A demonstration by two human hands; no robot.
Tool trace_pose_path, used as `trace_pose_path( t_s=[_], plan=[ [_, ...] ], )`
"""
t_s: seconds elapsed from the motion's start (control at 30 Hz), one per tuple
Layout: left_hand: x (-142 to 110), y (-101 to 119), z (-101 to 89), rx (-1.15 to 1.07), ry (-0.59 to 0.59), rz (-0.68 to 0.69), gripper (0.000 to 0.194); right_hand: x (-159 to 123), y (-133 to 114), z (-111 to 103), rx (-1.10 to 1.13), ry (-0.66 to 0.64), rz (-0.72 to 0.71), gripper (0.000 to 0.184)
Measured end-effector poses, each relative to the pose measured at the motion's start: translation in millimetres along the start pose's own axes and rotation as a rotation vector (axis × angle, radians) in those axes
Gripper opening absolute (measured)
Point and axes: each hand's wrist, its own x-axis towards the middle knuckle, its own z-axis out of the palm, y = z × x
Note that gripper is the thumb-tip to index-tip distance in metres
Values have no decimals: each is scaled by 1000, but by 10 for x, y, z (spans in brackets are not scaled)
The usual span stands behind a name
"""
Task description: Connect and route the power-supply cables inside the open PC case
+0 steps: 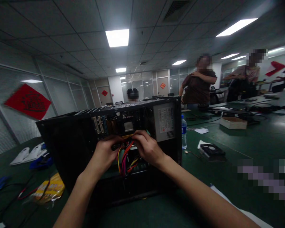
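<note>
An open black computer case (68, 148) stands on the green table, its inside facing me. At the lower edge of the motherboard (116, 118), my left hand (106, 148) is closed, its fingertips pinching at the top of a multicoloured power cable (125, 160). My right hand (150, 148) closes on the same cable from the other side; the fingers of both hands cover its end. Yellow, orange, red and purple wires hang down in a loop below the hands. A labelled power supply (165, 123) sits in the upper right of the case.
Right of the case are a water bottle (184, 131), a black drive-like part (212, 152) and a small open box (233, 123). A yellow plastic packet (51, 189), loose cables and white items (29, 155) lie left. Several people are farther back.
</note>
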Motion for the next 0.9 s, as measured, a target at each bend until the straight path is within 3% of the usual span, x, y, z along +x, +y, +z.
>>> trace_pose_path(
  t_s=[0.3, 0.5, 0.73, 0.9],
  plan=[
    [-64, -65, 87, 73, 112, 115, 17, -15, 8, -4, 30, -40, 0, 25],
    [-84, -190, 183, 155, 19, 169, 23, -6, 63, -6, -139, -192, -107, 19],
    [-95, -250, 253, 239, -241, -6, 34, -20, 74, 21, -370, -497, 19, 20],
    [-88, -347, 277, 255, -245, -257, 35, 12, 71, 19, -403, -639, 203, 19]
  ],
)
